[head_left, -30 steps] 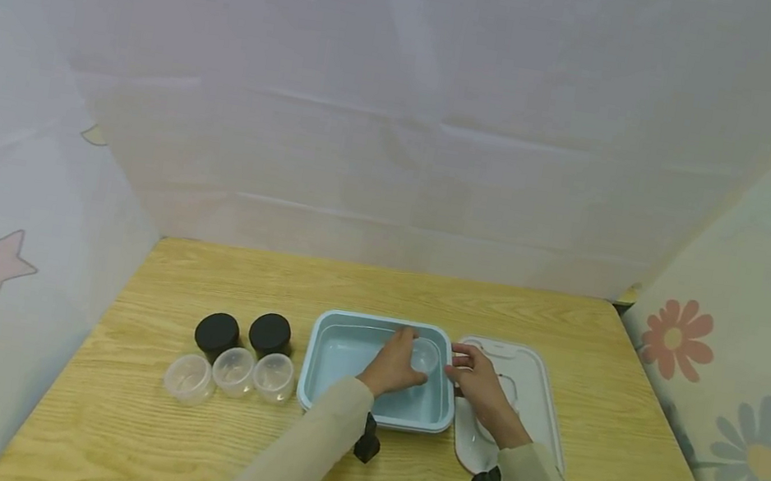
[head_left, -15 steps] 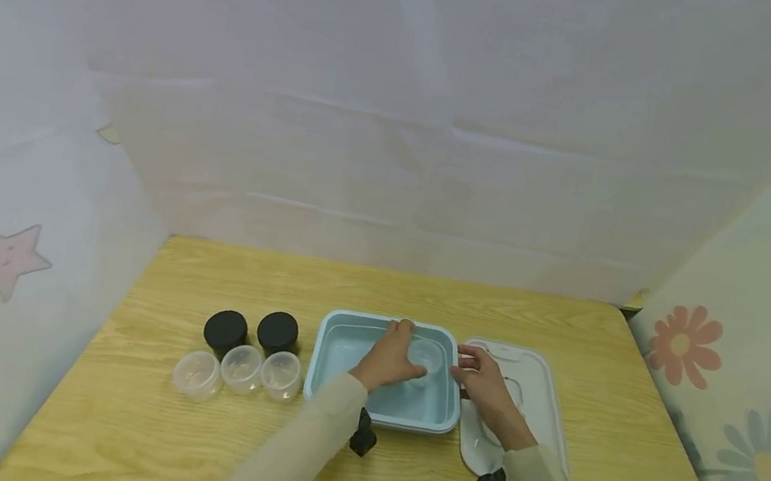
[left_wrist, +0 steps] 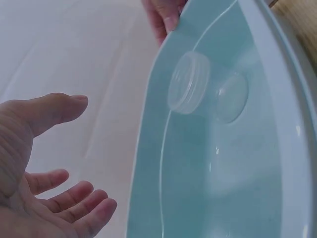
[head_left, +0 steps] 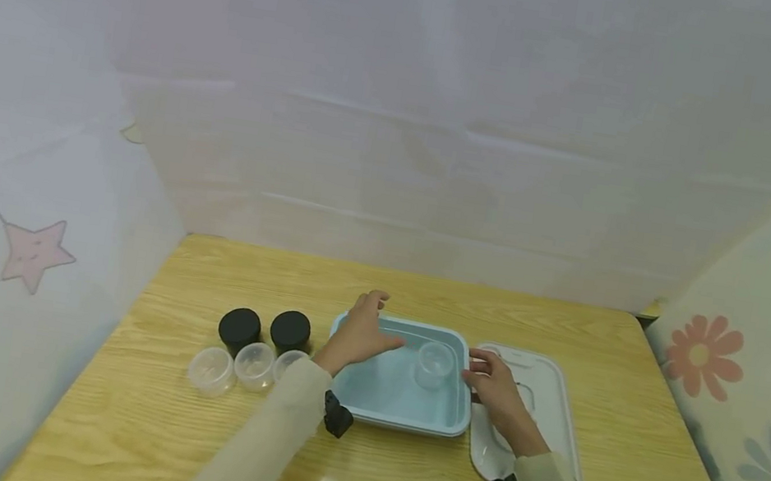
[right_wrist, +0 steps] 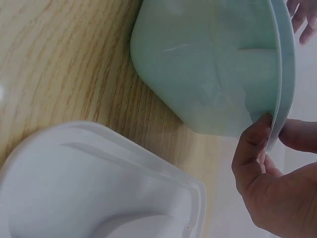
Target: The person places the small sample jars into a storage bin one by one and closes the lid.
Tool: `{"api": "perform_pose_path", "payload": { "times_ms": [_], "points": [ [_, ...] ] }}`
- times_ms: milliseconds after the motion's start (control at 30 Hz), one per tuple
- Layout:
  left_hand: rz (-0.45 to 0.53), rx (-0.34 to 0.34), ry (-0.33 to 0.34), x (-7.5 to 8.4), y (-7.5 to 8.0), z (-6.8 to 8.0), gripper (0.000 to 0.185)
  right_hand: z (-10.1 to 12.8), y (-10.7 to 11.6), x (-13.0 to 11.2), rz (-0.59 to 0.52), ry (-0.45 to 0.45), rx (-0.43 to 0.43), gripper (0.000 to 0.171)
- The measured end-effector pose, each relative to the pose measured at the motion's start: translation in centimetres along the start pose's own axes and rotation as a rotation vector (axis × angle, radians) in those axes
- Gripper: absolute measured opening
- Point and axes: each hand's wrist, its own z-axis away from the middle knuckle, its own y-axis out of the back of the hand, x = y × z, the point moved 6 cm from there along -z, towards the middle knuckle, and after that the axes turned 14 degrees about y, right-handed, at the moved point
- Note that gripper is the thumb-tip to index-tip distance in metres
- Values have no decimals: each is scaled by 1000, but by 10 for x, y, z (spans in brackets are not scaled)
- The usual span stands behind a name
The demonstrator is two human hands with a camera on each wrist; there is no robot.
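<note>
Withdrawn from the clear cup [head_left: 434, 364], the left hand [head_left: 358, 334] is now held over the blue tub's [head_left: 381, 394] left rim, fingers relaxed, nothing gripped. Cup is left upright inside the tub. Right rim is pinched by the right hand [head_left: 494, 387], beside a white lid [head_left: 545, 397].

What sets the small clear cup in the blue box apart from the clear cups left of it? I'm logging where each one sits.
The clear cup stands alone inside the blue box, near the right hand pinching that box's rim. The three clear cups stand in a row on the wooden table, in front of two black lids. All look alike: small, round, transparent.
</note>
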Motion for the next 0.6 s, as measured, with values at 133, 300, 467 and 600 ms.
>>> {"api": "perform_pose_path", "payload": {
  "times_ms": [133, 300, 467, 600],
  "points": [
    [25, 48, 7, -9, 19, 7, 73, -1, -1, 0, -3, -6, -11, 47],
    [42, 117, 14, -24, 41, 17, 72, -2, -2, 1, 9, -15, -22, 48],
    [56, 154, 50, -36, 55, 26, 70, -2, 0, 1, 19, -25, -30, 49],
    [59, 167, 86, -46, 62, 31, 71, -2, 0, 2, 16, -31, -35, 50]
  ]
}}
